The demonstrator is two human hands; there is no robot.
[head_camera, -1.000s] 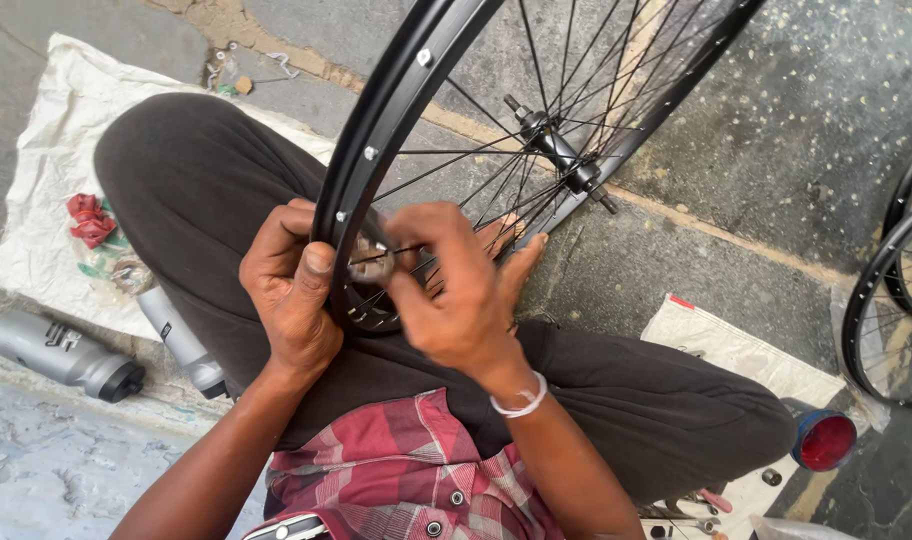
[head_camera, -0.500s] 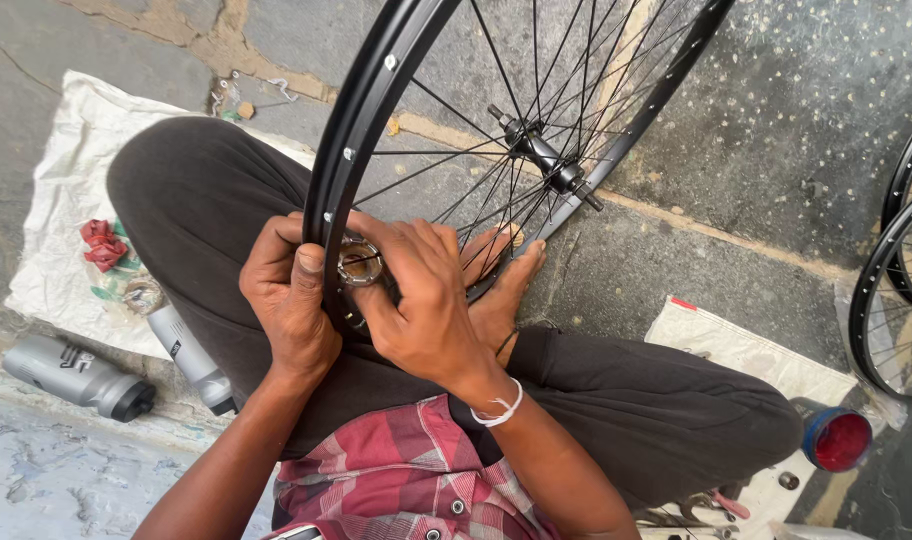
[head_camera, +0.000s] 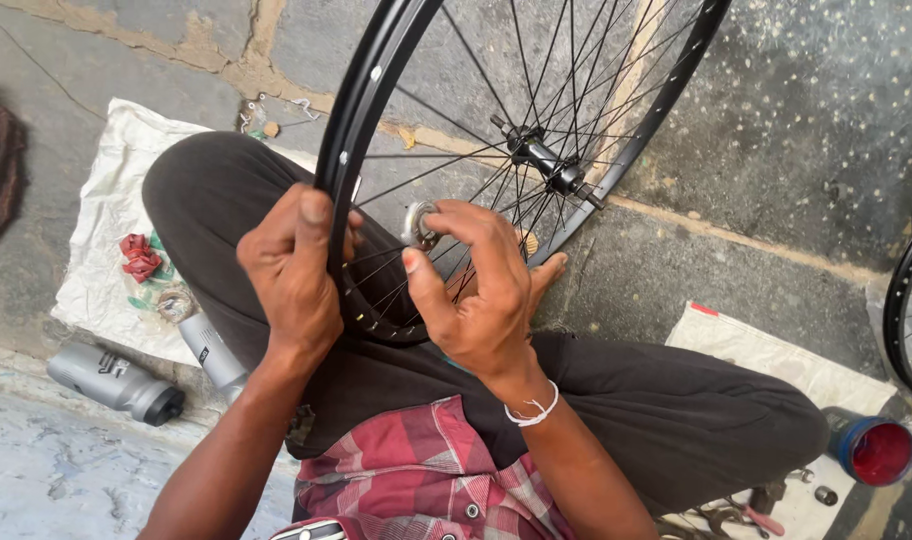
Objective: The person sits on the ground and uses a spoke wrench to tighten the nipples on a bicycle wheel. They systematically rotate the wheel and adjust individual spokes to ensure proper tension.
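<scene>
While the left hand (head_camera: 291,268) grips the rim (head_camera: 348,150), wheel's upright on the lap.
Right hand (head_camera: 476,295) fingers pinch a small metal tool (head_camera: 417,224) among spokes (head_camera: 456,160); open pavement (head_camera: 806,130) beyond.

Grey stone floor (head_camera: 796,130), daylit

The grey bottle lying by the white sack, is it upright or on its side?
On its side: the grey bottle lies flat on the ground beside the white sack, dark cap end pointing right.
</scene>
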